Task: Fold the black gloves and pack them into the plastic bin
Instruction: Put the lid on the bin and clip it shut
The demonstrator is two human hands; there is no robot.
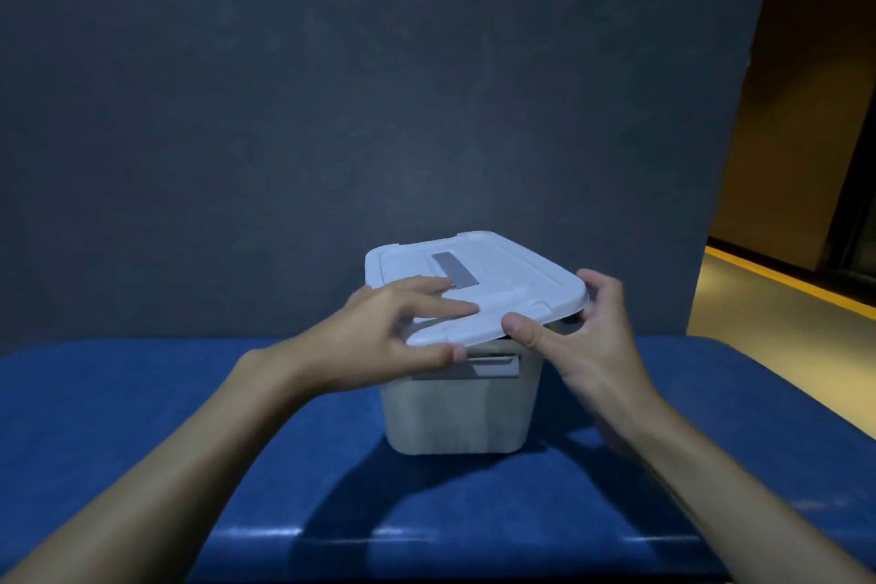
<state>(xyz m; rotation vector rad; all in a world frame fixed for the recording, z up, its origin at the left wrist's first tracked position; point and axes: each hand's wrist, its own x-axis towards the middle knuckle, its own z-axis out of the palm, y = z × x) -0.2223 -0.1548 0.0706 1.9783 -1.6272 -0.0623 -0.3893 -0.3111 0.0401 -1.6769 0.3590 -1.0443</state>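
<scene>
A pale plastic bin stands on the blue table in front of me. Its white lid lies on top, slightly askew, with a grey rectangular label near its far left. My left hand lies over the lid's near left part, fingers stretched across the top and thumb under the front edge. My right hand grips the lid's near right corner, thumb on top and fingers curled round the edge. No black gloves are in view; the bin's inside is hidden by the lid.
A dark grey wall rises directly behind the table. To the right, a dim floor with a yellow stripe runs past the table's right edge.
</scene>
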